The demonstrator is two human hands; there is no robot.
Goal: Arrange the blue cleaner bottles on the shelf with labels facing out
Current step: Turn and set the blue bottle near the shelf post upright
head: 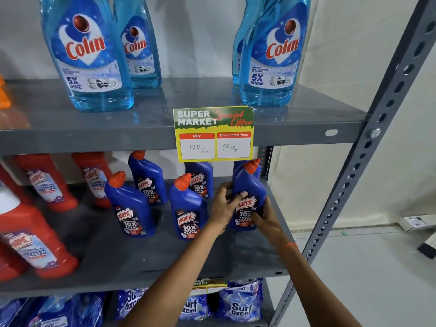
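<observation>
Nearest the camera, two bare forearms extend up from the bottom edge toward the middle shelf (141,267) of a grey metal rack. The right wrist carries an orange thread band (289,246).

Left hand (225,205): wrapped around the left side of a dark blue Harpic bottle (249,192), thumb lying across the front just above the label. Right hand (265,214): closed on the lower right side of the same bottle, fingers over the label's lower edge. Both hands grip this one bottle. It stands at the right end of the middle shelf, near the front edge, its label toward the camera and its orange cap (252,165) angled up and right.

On the same shelf, to the left: two more blue bottles in the front row (131,206) (187,208), labels outward. Behind them, two blue bottles in the back row (147,178) (200,178), labels also outward. A further blue bottle sits directly behind the held one and is mostly hidden. Red cleaner bottles (44,182) occupy the left portion of the shelf.

Below, the lowest visible shelf holds blue Surf Excel packs (240,303).

Above, a price card (213,134) hangs from the front lip of the upper shelf (94,138), reading MRP 120 and discounted price 60. Light blue Colin bottles (87,53) stand on that shelf, in front of a pale wall.
</observation>
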